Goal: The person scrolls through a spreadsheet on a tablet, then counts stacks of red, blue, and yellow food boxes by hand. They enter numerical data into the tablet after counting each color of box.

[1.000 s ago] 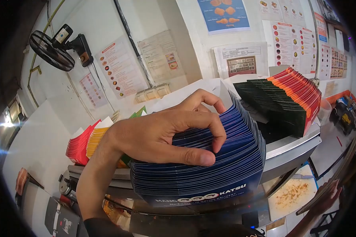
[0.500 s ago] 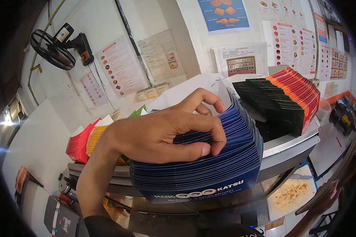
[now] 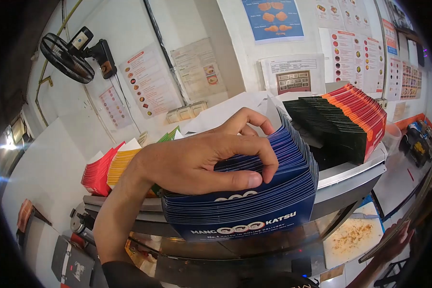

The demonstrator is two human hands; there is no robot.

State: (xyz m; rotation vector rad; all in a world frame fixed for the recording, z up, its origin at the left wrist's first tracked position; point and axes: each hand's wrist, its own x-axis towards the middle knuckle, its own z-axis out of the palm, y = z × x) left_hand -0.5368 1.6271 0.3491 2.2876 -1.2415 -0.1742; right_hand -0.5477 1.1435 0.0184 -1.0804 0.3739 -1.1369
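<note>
My left hand (image 3: 209, 161) reaches in from the lower left over a thick stack of dark blue folded paper cartons (image 3: 245, 211). Thumb and index finger pinch the cartons' upper edges, and the other fingers curl over the back part of the stack. The front carton shows white "MANG KATSU" print with round cartoon faces. Just below my thumb, the faces on a second carton peek out at a gap. Far down at the right edge, my right hand (image 3: 401, 242) hangs beside a dark counter edge; its fingers are too dim to make out.
Black-and-orange cartons (image 3: 343, 120) lean on the metal counter (image 3: 355, 175) at right. Red cartons (image 3: 101, 168) and yellow cartons (image 3: 122, 161) stand at left. A cutting board with crumbs (image 3: 353, 240) lies lower right. A fan (image 3: 67, 57) hangs on the wall.
My left thumb and index finger have shifted slightly right, parting the stack so a second carton's printed faces show. The front cartons stand a little higher in view.
</note>
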